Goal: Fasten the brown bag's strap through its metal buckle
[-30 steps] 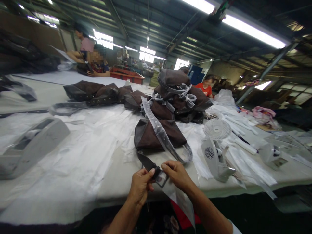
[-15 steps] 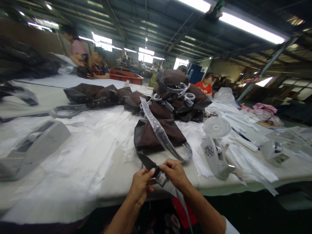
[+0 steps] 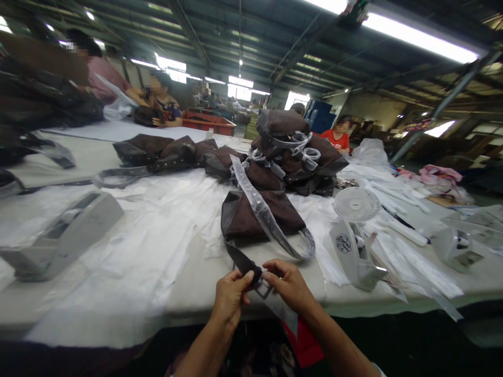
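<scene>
Dark flat strap (image 3: 241,257) runs from a brown fabric tote bag (image 3: 261,217) on the white-covered worktop (image 3: 184,293) into the left hand (image 3: 231,298) and right hand (image 3: 288,285), both closed beside its rectangular metal buckle (image 3: 262,289). Clear plastic sleeve (image 3: 255,201) wraps the bag's looped handle.

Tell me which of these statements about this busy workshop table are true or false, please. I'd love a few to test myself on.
1. The person's left hand and right hand both hold a dark brown strap with a metal buckle. True.
2. A clear plastic sleeve covers a long strap lying across a brown fabric bag. True.
3. The small white desk fan stands on the floor. False: it stands on the long table.
4. The long grey tape dispenser sits to the right of the hands. False: it sits to their left.
</scene>
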Motion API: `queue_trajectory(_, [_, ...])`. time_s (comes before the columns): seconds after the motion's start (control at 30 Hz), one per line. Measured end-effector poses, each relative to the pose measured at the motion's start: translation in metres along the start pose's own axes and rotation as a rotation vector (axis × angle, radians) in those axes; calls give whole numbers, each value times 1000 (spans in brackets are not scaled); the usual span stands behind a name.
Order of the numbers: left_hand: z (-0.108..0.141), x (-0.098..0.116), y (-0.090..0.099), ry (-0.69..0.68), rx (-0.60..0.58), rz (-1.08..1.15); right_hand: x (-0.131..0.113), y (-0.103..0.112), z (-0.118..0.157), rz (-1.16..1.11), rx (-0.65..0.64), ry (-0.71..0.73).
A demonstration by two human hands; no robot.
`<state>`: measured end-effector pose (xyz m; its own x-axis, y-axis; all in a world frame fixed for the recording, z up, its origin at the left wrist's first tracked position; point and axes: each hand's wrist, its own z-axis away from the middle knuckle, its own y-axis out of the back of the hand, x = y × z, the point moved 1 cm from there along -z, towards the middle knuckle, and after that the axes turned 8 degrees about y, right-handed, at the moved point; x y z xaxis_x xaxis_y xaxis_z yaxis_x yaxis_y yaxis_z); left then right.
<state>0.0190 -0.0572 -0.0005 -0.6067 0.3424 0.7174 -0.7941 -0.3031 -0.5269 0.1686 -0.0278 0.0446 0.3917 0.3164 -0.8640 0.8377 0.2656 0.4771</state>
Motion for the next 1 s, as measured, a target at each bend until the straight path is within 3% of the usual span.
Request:
queue_trajectory(0.17, [-1, 0, -1, -17, 21, -22, -6, 3, 5, 98, -14, 197])
queue_trajectory(0.3, [0, 1, -2, -32, 10, -48, -10, 3, 1, 195, -99, 381])
queue_trajectory(0.53, [1, -1, -2, -64, 33, -78, -12, 2, -8, 339, -275, 453])
queue_trajectory(0.6, [0, -2, -2, -68, 43, -72, -15, 5, -10, 293, -243, 416])
queue_trajectory(0.73, [-4, -4, -1, -68, 51, -74, -16, 13, -13, 206, -91, 186])
queue_trajectory(0.83, [-5, -9, -1, -73, 47, -82, -10, 14, -13, 163, -137, 63])
queue_trajectory(0.93, [-4, -13, 0, -78, 58, -50, 4, 8, -13, 133, -142, 39])
queue_trajectory(1.0, [-7, -6, 4, -50, -30, -68, 19, 1, -15, 130, -97, 56])
